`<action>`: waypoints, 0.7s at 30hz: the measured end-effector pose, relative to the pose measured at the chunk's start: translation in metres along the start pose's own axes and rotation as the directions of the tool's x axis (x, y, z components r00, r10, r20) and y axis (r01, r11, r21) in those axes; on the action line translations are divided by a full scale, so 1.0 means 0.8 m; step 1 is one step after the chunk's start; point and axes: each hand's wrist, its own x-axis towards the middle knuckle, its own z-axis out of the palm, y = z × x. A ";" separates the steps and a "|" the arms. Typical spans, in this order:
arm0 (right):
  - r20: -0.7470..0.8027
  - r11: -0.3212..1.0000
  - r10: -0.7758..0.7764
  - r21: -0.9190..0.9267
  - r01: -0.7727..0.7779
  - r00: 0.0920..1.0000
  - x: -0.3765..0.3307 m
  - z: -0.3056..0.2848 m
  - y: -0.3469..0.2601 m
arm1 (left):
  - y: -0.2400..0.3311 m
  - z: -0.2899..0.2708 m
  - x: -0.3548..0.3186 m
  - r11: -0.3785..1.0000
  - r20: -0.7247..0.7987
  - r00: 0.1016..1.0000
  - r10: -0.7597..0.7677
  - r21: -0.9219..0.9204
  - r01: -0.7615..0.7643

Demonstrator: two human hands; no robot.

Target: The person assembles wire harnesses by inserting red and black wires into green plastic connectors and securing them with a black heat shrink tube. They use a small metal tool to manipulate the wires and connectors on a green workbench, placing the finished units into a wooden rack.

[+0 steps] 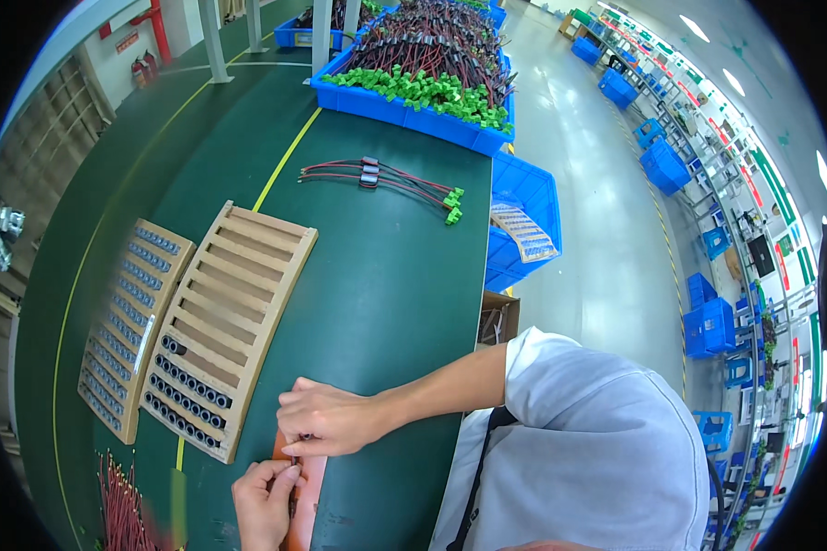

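While our two hands meet at the near edge of the green counter (386,275), the work looks only partly done, as far as we can judge from how the wooden trays are filled. Our right hand (326,418) reaches across from the right, its fingers pinched together over a small dark part at the top of an orange-brown pad (308,496) that lies on the counter; the grip is nearly closed, though what exactly it pinches is too small to tell. Our left hand (265,500) comes up from below, thumb and fingers curled shut at the same spot, touching the pad's left edge, and whether it holds a separate piece we cannot tell.

Just beside our hands, to the left, lies the larger slatted tray (225,326). Only its nearest rows carry small dark cylinders (186,390); the rows beyond them stand bare, so we judge most of this tray is left to fill. The smaller tray (130,321) next to it, farther left, appears full of the same cylinders along its whole length, which reads as finished.

A bundle of red wires (119,505) lies at the lower left, near our left hand. Farther off on the counter rests a red and black wire harness (377,176) with green connectors, and behind it a blue bin (413,115) is heaped with many more.
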 end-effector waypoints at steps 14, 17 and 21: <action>0.047 1.000 0.008 -0.027 -0.007 0.999 0.017 -0.007 0.011 | -0.011 -0.015 0.014 0.979 0.029 0.986 0.166 0.116 -0.169; 0.058 0.989 0.141 0.046 -0.144 0.988 0.018 -0.011 -0.003 | -0.007 -0.022 -0.026 0.988 -0.156 0.983 0.098 -0.102 -0.115; 0.054 0.970 0.221 0.092 -0.225 0.974 0.025 -0.004 -0.009 | -0.048 -0.034 -0.084 0.978 -0.363 0.910 0.202 0.126 -0.167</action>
